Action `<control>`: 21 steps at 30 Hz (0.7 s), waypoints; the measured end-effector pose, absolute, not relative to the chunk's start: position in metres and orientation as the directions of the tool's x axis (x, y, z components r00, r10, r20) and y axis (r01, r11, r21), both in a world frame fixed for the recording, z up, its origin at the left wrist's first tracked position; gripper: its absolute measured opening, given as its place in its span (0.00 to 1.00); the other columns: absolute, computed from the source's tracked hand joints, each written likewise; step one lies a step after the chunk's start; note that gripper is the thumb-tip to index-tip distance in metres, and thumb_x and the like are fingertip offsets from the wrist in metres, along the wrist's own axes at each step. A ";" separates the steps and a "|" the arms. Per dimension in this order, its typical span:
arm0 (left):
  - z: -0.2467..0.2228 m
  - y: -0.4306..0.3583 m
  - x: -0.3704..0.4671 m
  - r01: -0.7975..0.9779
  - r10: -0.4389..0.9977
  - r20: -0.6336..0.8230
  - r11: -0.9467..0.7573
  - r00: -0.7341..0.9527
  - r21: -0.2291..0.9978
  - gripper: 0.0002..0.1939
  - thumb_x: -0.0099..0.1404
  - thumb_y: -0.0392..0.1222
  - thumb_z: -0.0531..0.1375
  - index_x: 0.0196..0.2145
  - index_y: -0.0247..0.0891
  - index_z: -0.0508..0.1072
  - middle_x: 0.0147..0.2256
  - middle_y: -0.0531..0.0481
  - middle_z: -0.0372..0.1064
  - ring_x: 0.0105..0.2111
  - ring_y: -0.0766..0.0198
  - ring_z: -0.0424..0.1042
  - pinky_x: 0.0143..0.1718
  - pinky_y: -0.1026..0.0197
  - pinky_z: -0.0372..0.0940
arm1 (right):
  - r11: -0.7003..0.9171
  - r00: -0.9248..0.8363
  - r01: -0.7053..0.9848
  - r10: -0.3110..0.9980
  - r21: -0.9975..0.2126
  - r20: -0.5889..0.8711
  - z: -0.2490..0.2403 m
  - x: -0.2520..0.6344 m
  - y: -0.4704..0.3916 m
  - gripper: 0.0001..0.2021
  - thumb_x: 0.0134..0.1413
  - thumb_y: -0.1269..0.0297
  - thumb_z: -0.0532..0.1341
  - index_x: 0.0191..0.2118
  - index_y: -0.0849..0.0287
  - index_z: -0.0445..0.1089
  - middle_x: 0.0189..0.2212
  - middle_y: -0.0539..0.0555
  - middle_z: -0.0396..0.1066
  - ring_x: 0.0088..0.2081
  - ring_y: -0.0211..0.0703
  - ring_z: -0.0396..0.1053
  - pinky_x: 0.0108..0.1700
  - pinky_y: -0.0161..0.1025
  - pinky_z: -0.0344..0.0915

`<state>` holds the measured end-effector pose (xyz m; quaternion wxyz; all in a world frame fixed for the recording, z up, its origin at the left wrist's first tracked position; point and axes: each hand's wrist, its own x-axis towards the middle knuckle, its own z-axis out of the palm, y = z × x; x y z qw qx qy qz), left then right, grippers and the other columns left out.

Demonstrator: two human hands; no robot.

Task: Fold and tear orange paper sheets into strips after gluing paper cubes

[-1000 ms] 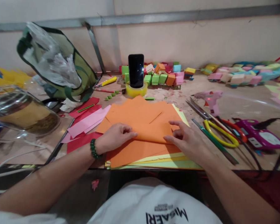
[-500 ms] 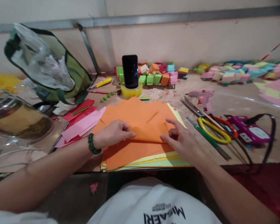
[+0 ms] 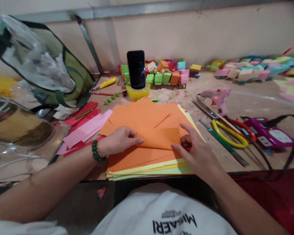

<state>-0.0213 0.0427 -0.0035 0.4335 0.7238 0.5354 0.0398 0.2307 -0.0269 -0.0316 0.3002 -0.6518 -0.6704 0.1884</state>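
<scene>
A folded orange paper lies over a stack of orange, yellow and pale green sheets at the table's front. My left hand is closed on the paper's left end, thumb along its lower fold and fingers curled. At the right end, my right hand grips the same paper between thumb and curled fingers, its index finger raised along the edge. The fold runs nearly level between both hands. My palms hide the paper's very ends. Dark slits show in the orange sheet behind.
Right of the stack lie a green cutter, yellow-handled scissors, a pink glue gun and a purple power socket with a black cord. A phone stands in a tape roll. Pink paper strips lie left.
The camera view has tilted slightly. Both hands keep their hold on the orange paper, and the right hand has shifted a little to the right in view.
</scene>
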 end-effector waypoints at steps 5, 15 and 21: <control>-0.005 0.040 -0.020 0.746 0.839 -0.331 -0.125 0.431 0.654 0.22 0.60 0.55 0.57 0.18 0.37 0.60 0.15 0.58 0.53 0.16 0.73 0.53 0.17 0.69 0.47 | 0.110 0.003 0.771 0.984 -0.627 0.177 -0.033 0.231 -0.026 0.29 0.55 0.60 0.57 0.60 0.66 0.55 0.27 0.52 0.69 0.28 0.45 0.68 0.31 0.42 0.66; -0.003 0.036 -0.019 0.689 0.843 -0.372 0.002 0.389 0.725 0.22 0.60 0.56 0.57 0.18 0.38 0.60 0.14 0.59 0.54 0.14 0.73 0.53 0.15 0.69 0.47 | 0.137 -0.005 0.794 0.976 -0.593 0.220 -0.033 0.228 -0.027 0.27 0.56 0.62 0.56 0.60 0.67 0.55 0.26 0.53 0.70 0.28 0.45 0.68 0.31 0.40 0.64; 0.001 0.035 -0.016 0.672 0.849 -0.346 -0.014 0.398 0.740 0.21 0.60 0.56 0.56 0.19 0.38 0.61 0.14 0.59 0.50 0.15 0.72 0.52 0.17 0.67 0.46 | 0.137 0.004 0.795 0.973 -0.591 0.232 -0.034 0.229 -0.027 0.27 0.56 0.62 0.56 0.59 0.66 0.56 0.27 0.53 0.69 0.28 0.45 0.68 0.31 0.41 0.65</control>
